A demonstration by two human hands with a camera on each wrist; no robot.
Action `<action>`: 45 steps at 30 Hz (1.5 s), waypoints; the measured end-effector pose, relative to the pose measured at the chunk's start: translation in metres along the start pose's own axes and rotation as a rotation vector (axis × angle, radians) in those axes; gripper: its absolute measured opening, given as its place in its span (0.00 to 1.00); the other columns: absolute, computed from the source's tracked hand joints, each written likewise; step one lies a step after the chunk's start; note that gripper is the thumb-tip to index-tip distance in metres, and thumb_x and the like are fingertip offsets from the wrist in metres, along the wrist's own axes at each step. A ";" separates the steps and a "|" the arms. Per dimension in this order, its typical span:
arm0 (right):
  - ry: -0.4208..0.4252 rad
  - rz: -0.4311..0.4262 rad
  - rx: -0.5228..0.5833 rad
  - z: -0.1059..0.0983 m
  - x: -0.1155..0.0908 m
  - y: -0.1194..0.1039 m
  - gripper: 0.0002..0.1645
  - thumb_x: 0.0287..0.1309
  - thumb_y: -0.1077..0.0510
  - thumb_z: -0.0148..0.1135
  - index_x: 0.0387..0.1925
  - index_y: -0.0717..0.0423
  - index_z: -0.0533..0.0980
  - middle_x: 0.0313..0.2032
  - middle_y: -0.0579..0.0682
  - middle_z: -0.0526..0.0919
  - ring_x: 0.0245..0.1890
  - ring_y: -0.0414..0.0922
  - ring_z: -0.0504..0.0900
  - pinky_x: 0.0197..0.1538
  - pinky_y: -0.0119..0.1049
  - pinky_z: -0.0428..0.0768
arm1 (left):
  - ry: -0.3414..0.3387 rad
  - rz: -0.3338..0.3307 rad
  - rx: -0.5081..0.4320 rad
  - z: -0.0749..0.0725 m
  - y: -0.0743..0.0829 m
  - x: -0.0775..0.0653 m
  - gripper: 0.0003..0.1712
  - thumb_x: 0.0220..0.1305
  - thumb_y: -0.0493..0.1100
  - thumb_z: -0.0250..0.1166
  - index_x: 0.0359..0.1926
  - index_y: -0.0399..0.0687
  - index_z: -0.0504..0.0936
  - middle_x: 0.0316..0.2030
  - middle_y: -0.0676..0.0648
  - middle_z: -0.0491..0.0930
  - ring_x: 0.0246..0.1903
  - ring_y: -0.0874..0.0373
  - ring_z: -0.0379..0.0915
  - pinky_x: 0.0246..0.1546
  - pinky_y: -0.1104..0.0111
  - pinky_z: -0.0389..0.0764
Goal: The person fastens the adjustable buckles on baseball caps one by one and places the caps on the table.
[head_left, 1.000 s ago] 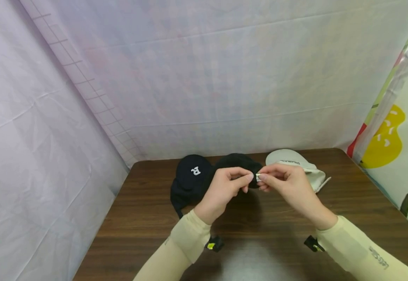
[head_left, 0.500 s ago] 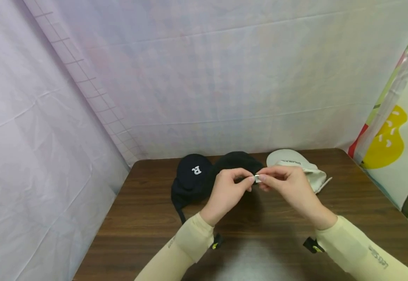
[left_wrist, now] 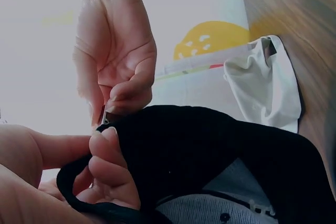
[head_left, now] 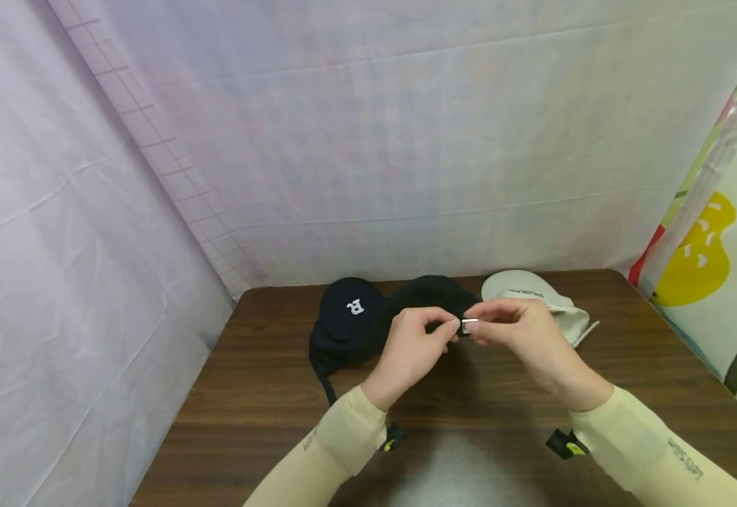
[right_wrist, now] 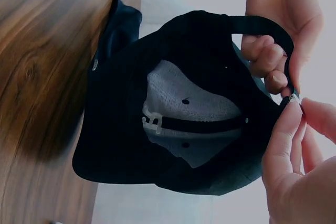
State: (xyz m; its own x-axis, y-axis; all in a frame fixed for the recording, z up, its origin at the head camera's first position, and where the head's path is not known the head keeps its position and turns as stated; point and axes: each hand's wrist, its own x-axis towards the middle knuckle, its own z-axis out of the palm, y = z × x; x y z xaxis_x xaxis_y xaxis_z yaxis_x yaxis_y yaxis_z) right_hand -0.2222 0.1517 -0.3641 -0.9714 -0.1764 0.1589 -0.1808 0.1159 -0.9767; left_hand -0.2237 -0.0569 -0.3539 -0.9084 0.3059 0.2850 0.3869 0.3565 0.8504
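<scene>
Both hands hold a black baseball cap [head_left: 428, 289] above the table, its inside and pale lining showing in the right wrist view. My left hand [head_left: 409, 352] pinches the narrow back strap [right_wrist: 262, 23], which makes a loop around some of its fingers. With thumb and fingertips, my right hand [head_left: 533, 341] pinches a small metal buckle [head_left: 470, 322] on that strap. The fingertips of the two hands nearly meet there. How the strap's end sits in the buckle is hidden by the fingers.
On the brown wooden table [head_left: 248, 394], a dark cap with a white R [head_left: 346, 306] lies at the back left. A white cap [head_left: 514, 282] lies at the back right. Pale cloth [head_left: 368, 141] hangs behind the table.
The metal buckle has turned in my right fingers and shows a longer bright edge. My left hand has shifted slightly to the right, and the other caps stay in place.
</scene>
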 end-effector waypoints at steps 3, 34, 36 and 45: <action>-0.015 0.007 0.003 0.000 0.000 0.001 0.19 0.55 0.55 0.76 0.46 0.61 0.84 0.43 0.55 0.86 0.36 0.52 0.85 0.43 0.43 0.84 | 0.007 0.013 0.004 0.000 -0.001 -0.001 0.05 0.69 0.43 0.67 0.36 0.53 0.89 0.27 0.57 0.83 0.22 0.63 0.78 0.24 0.69 0.77; 0.032 -0.092 -0.032 0.001 0.003 0.005 0.24 0.57 0.55 0.75 0.55 0.57 0.82 0.41 0.58 0.86 0.38 0.56 0.87 0.42 0.44 0.85 | -0.013 -0.052 -0.392 0.003 -0.014 0.007 0.02 0.64 0.34 0.70 0.37 0.39 0.85 0.25 0.42 0.85 0.21 0.50 0.82 0.30 0.46 0.83; 0.037 -0.102 -0.043 0.001 0.003 0.005 0.24 0.57 0.55 0.75 0.55 0.56 0.82 0.41 0.58 0.86 0.37 0.54 0.87 0.42 0.44 0.85 | -0.018 -0.053 -0.405 0.003 -0.014 0.007 0.02 0.64 0.34 0.70 0.37 0.39 0.85 0.26 0.42 0.85 0.21 0.50 0.82 0.31 0.44 0.83; 0.050 -0.135 -0.084 0.005 0.002 0.006 0.22 0.56 0.55 0.76 0.53 0.53 0.83 0.40 0.55 0.86 0.36 0.52 0.87 0.41 0.42 0.85 | -0.021 -0.059 -0.450 0.004 -0.014 0.008 0.02 0.63 0.30 0.68 0.35 0.40 0.85 0.26 0.37 0.85 0.21 0.52 0.82 0.25 0.64 0.83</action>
State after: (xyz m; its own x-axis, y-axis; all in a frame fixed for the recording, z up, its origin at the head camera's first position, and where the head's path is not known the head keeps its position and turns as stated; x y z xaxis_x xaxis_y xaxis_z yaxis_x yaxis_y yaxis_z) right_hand -0.2248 0.1469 -0.3708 -0.9436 -0.1477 0.2965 -0.3201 0.1763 -0.9309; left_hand -0.2353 -0.0559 -0.3651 -0.9216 0.3159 0.2257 0.2233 -0.0442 0.9738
